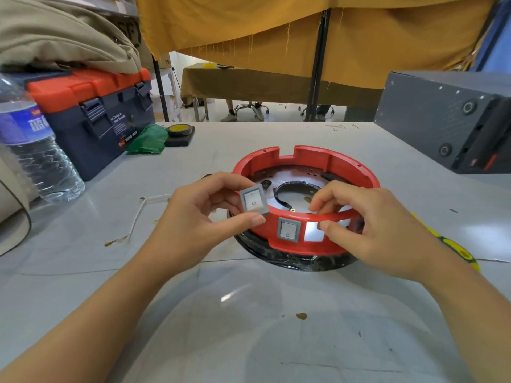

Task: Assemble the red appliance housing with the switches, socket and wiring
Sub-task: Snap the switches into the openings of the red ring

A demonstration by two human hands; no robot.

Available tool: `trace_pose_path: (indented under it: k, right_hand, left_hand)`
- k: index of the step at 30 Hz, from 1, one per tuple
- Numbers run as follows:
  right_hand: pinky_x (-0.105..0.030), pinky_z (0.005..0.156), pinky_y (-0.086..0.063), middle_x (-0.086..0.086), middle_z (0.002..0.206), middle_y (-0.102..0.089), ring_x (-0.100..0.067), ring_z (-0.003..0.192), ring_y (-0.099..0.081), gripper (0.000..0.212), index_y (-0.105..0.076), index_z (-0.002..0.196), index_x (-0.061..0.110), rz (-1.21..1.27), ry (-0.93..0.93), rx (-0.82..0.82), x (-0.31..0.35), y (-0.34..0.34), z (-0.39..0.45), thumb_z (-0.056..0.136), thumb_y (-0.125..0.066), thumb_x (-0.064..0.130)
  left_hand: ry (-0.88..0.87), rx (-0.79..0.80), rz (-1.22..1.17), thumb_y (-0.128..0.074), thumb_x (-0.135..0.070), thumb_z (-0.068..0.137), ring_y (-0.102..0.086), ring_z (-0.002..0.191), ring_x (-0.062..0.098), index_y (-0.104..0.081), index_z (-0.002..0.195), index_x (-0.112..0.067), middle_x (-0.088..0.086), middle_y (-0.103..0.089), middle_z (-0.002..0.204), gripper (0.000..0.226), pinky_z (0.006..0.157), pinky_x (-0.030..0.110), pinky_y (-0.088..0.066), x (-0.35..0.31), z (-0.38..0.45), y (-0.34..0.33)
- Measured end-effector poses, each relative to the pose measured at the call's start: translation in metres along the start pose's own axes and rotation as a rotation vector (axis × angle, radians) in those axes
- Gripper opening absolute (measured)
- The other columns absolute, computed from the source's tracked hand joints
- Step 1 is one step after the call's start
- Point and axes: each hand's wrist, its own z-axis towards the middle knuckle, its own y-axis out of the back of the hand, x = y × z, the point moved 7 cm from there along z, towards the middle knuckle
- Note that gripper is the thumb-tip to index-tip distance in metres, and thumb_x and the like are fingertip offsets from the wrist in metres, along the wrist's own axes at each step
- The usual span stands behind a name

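Two hands are seen over the near side of a red housing point(305, 164), which is set near the middle of a grey table point(249, 327) on a black base point(293, 259). One switch point(288, 228) is seated in the housing's near wall. Just right of it an open rectangular cutout point(313, 231) is seen. A second switch point(253, 200) is pinched by the left hand point(199, 214) between thumb and fingers, tilted, and held at the housing's near-left rim; contact with the rim cannot be told. The right hand point(370, 225) is placed on the near-right rim: fingers are curled over the top edge into the interior, and the thumb is pressed on the outer wall at the cutout's right edge. A notch is cut in the far rim. A metal plate point(301, 175) with a central opening is seen inside the housing.

Open table is noted in front of the housing, between the forearms. At left, a white wire point(138, 217) lies on the table, apart from the housing. Further left, a water bottle point(33, 150) and a toolbox point(94, 117) are stood at the table's edge, with a green bag point(149, 139) and a tape roll point(179, 130) beside them. A dark box point(448, 120) is stood at far right, well apart from the housing. A yellow-and-green object point(459, 252) is partly hidden behind the right wrist.
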Motion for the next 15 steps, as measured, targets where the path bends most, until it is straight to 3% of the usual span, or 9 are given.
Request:
trace_pose_path:
  k: [4, 9, 15]
  right_hand:
    - [-0.004, 0.068, -0.043, 0.021, 0.085, -0.063, 0.007, 0.090, -0.056, 0.024, -0.060, 0.088, 0.034, 0.006, -0.013, -0.008, -0.002, 0.005, -0.001, 0.083, -0.062, 0.011]
    - [-0.007, 0.073, -0.046, 0.020, 0.087, -0.065, 0.004, 0.091, -0.057, 0.015, -0.065, 0.089, 0.030, 0.044, -0.041, 0.020, -0.007, 0.008, -0.001, 0.086, -0.059, 0.017]
    - [-0.011, 0.074, -0.044, 0.019, 0.086, -0.067, -0.001, 0.090, -0.059, 0.020, -0.069, 0.091, 0.028, 0.078, -0.067, 0.095, -0.012, 0.009, -0.002, 0.089, -0.050, 0.033]
  left_hand:
    - [-0.068, -0.001, 0.110, -0.072, -0.042, 0.070, -0.065, 0.087, 0.013, -0.064, 0.101, -0.028, -0.013, -0.069, 0.096, 0.036, 0.077, 0.019, -0.052, -0.014, -0.003, -0.005]
    - [-0.275, 0.179, 0.337, -0.072, -0.038, 0.074, -0.058, 0.096, 0.005, -0.063, 0.106, -0.024, -0.016, -0.064, 0.101, 0.036, 0.082, 0.017, -0.044, -0.042, -0.007, -0.042]
    - [-0.389, 0.257, 0.500, -0.067, -0.042, 0.075, -0.051, 0.099, 0.010, -0.066, 0.105, -0.020, -0.009, -0.062, 0.106, 0.037, 0.085, 0.034, -0.040, -0.049, -0.004, -0.072]
